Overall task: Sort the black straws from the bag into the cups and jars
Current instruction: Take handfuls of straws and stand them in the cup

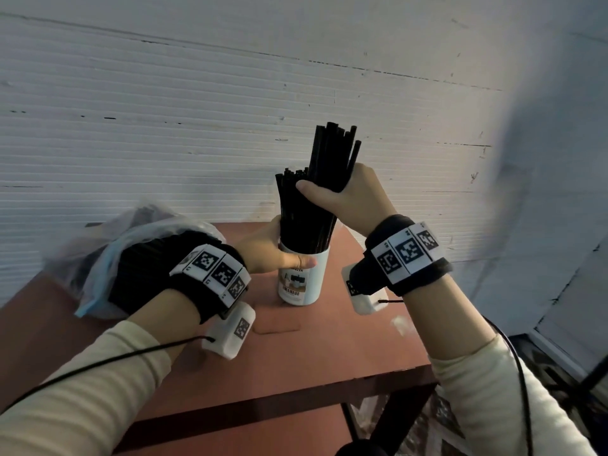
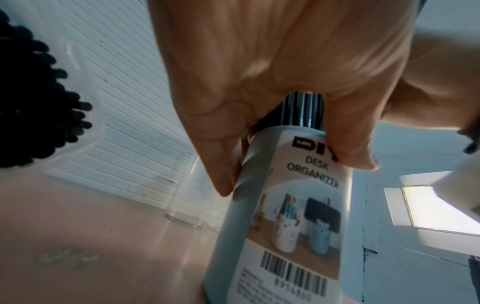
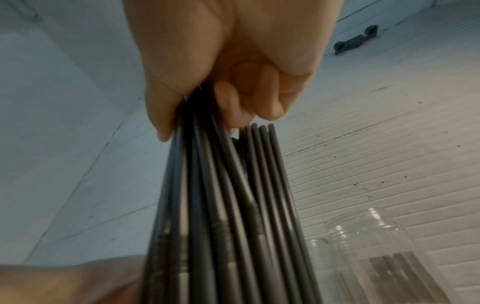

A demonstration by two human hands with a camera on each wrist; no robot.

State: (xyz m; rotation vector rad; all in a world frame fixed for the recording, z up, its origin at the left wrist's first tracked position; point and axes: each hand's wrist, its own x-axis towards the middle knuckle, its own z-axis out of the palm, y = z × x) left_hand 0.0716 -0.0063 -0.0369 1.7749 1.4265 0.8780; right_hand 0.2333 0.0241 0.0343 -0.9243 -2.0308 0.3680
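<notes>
While the left hand [image 1: 274, 250] holds the white cup [image 1: 301, 278] near its rim, with the fingers [image 2: 223, 164] and thumb curled around it, the right hand [image 1: 345, 195] grips a bundle of black straws [image 1: 332, 156] from above. The fingers of the right hand [image 3: 233, 107] are closed tightly around this bundle, and its lower ends go down into the cup. More straws already stand in the cup [image 1: 296, 205], upright and a little spread, and their tops are lower than the tops of the bundle. The cup stands on the red-brown counter [image 1: 296, 357] and has a printed label [image 2: 298, 205] with the words "DESK ORGANIZER" and a barcode.

To the left on the counter lies a clear plastic bag [image 1: 131, 232], and many black straws are still inside it [image 2: 33, 102]. Behind the cup, near the white ribbed wall [image 1: 164, 110], stand some clear glass jars [image 3: 371, 242]; one of them seems to contain a few straws, but the right wrist view is blurred there. Both wrists wear black bands with square black-and-white markers [image 1: 408, 250], and both sleeves are cream coloured [image 1: 82, 406].
</notes>
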